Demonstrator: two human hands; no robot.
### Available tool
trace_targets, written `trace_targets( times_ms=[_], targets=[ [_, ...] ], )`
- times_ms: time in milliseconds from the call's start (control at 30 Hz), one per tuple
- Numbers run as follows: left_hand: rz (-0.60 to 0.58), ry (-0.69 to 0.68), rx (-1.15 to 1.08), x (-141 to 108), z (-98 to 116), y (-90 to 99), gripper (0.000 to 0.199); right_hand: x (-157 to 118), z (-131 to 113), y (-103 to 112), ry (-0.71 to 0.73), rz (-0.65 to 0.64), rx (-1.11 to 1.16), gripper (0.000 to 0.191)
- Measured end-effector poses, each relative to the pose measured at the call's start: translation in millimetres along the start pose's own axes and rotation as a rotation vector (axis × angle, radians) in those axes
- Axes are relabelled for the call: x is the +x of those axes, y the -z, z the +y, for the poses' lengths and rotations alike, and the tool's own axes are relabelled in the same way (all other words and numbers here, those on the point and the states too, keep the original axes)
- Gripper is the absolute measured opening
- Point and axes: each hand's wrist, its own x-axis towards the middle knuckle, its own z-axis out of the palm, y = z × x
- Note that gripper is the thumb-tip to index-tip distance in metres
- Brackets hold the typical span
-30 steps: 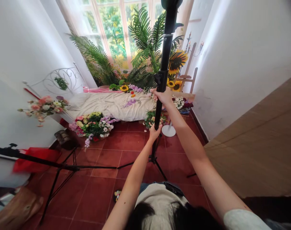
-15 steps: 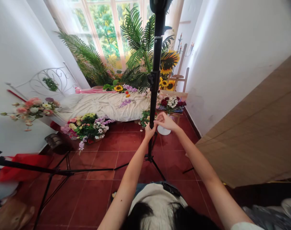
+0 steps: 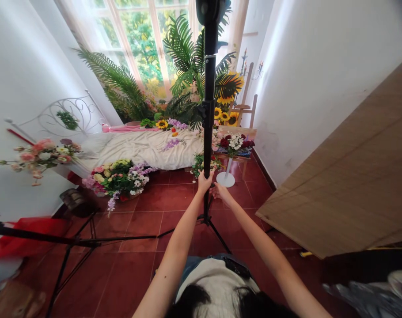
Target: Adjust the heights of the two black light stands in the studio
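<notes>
A black stand [image 3: 208, 84] rises upright in front of me, its legs spread on the red tiled floor. My left hand [image 3: 205, 181] is wrapped round the pole, low on its shaft. Just right of the pole and slightly lower is my right hand [image 3: 219, 191], beside a small part of the stand. Its fingers are bent toward the pole, and what they hold, if anything, is too small to tell. The top of the stand runs out of view.
Behind the stand is a bed [image 3: 121, 148] with flowers around it. A white round base [image 3: 225, 179] stands right of the pole. Another black stand [image 3: 42, 234] reaches in from the left. A brown board [image 3: 340, 176] leans at the right.
My right hand has moved down along the pole, from above my left hand's level to below it. My left hand stays on the pole. The view has shifted slightly.
</notes>
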Motion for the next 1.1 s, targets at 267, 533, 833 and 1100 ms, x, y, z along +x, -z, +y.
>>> trace_targets(
  times_ms=[267,533,833,1100],
  targets=[
    [-0.034,0.019,-0.002,-1.7,9.2,2.2,0.036,-8.6,-4.1,-10.0,-0.216,-0.135,0.528,0.027],
    [-0.059,-0.004,-0.002,0.9,5.0,2.2,0.037,-13.4,3.0,-2.3,0.095,0.236,-0.202,0.045],
    [-0.057,0.026,-0.042,-1.1,8.8,1.2,0.036,-1.7,8.6,-14.0,0.018,0.257,-0.020,0.055],
    [-0.024,0.044,-0.076,1.7,5.9,-1.8,0.034,-3.5,-7.2,-27.3,-0.220,0.024,0.878,0.035]
  ],
)
